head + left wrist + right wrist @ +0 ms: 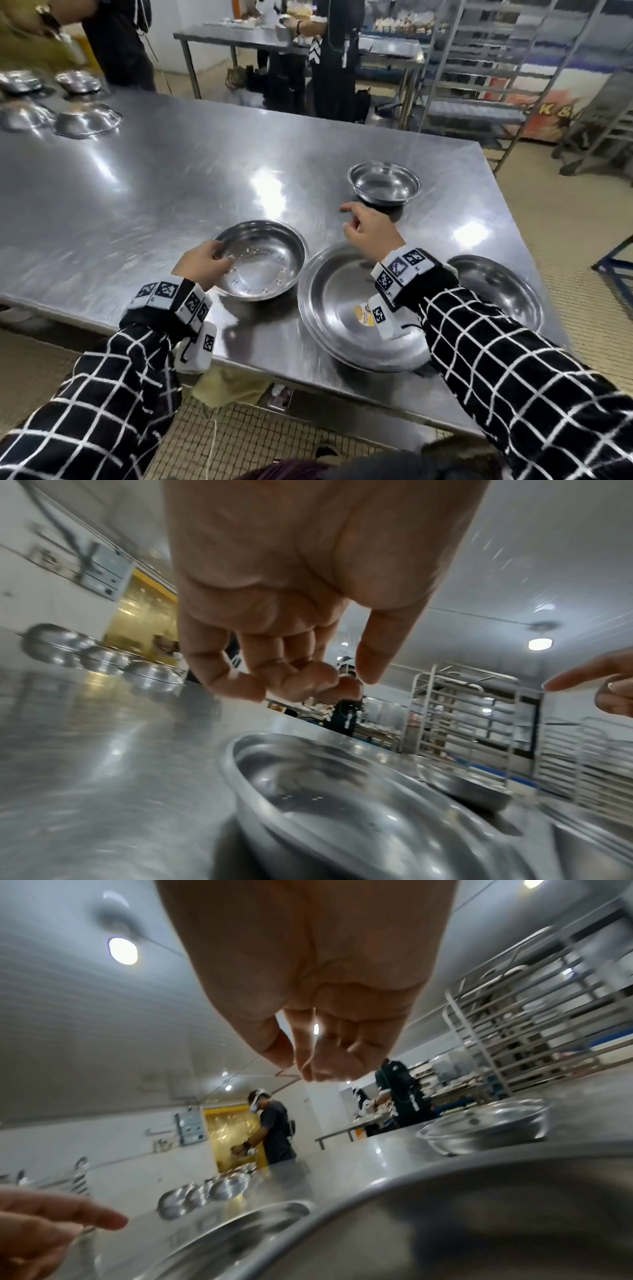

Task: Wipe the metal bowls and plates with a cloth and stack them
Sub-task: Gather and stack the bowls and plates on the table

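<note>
A metal bowl (263, 263) stands upright near the table's front edge. My left hand (219, 257) hovers over its near-left rim with fingers loosely curled (294, 683), holding nothing; the bowl (342, 804) lies below them. To its right lies a large metal plate (342, 308), and a second plate (496, 291) shows behind my right sleeve. Above the large plate (445, 1218) my right hand (356, 219) hangs empty, index finger out, just short of a smaller bowl (383, 185) (486, 1129). A yellowish cloth (229, 387) hangs below the table's front edge.
Several upturned metal bowls (85, 120) sit at the steel table's (171, 178) far left. People (332, 68) stand beyond the table's far edge by another table (222, 37). Metal racks (496, 68) fill the back right.
</note>
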Demonstrator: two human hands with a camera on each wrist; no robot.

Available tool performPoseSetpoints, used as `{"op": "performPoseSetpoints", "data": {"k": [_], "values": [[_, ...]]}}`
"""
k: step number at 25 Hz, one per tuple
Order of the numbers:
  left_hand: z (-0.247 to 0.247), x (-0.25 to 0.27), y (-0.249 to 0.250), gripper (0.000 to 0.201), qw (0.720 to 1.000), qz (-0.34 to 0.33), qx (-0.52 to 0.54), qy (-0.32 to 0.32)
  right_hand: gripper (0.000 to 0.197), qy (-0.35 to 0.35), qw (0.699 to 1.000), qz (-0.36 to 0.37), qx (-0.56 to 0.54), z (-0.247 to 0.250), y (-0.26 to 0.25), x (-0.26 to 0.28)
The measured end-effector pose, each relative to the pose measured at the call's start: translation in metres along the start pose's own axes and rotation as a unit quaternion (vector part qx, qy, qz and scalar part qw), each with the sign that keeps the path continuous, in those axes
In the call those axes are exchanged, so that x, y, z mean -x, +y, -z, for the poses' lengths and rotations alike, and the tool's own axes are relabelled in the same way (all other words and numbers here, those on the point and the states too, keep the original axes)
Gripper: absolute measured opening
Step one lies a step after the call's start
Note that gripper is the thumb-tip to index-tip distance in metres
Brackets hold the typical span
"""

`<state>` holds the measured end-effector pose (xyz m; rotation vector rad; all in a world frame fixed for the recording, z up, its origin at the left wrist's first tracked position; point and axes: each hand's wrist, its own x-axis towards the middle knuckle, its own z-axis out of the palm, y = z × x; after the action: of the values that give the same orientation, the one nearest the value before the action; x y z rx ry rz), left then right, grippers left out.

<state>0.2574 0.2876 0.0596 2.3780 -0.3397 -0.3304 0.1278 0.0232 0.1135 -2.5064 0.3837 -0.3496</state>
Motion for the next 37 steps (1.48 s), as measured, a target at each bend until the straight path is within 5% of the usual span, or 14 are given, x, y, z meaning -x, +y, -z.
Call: {"op": "performPoseSetpoints", "data": {"k": [4, 8, 12, 18, 20, 26, 32, 37], "values": [[0.009, -0.009, -0.033, 0.062, 0.992, 0.113, -0.056, 0.007, 0.045, -0.133, 0.989, 0.025, 0.066, -0.046, -0.011, -0.075], [-0.014, -0.008, -0.053, 0.064, 0.976, 0.212, -0.043, -0.027, 0.061, -0.279, 0.946, -0.030, 0.165, -0.086, -0.008, -0.120], [-0.033, -0.006, -0.056, 0.057, 0.965, 0.247, -0.079, -0.036, 0.046, -0.325, 0.936, -0.075, 0.115, -0.114, 0.003, -0.140], [-0.033, -0.016, -0.059, 0.025, 0.975, 0.220, 0.011, 0.018, 0.049, -0.327, 0.940, -0.074, 0.058, -0.128, 0.015, -0.151], [-0.024, -0.018, -0.050, 0.015, 0.979, 0.193, 0.020, 0.060, 0.047, -0.303, 0.948, -0.094, 0.012, -0.118, 0.009, -0.144], [0.016, -0.026, 0.004, 0.026, 0.989, 0.057, 0.020, 0.134, 0.047, -0.143, 0.963, -0.128, -0.190, -0.059, -0.002, -0.116], [0.002, -0.008, 0.061, 0.021, 0.992, -0.085, -0.042, 0.084, 0.038, 0.010, 0.965, -0.146, -0.220, 0.021, 0.005, -0.031], [-0.042, 0.023, 0.078, 0.024, 0.987, -0.157, -0.030, -0.004, 0.041, 0.086, 0.948, -0.235, -0.196, 0.043, 0.022, 0.069]]}}
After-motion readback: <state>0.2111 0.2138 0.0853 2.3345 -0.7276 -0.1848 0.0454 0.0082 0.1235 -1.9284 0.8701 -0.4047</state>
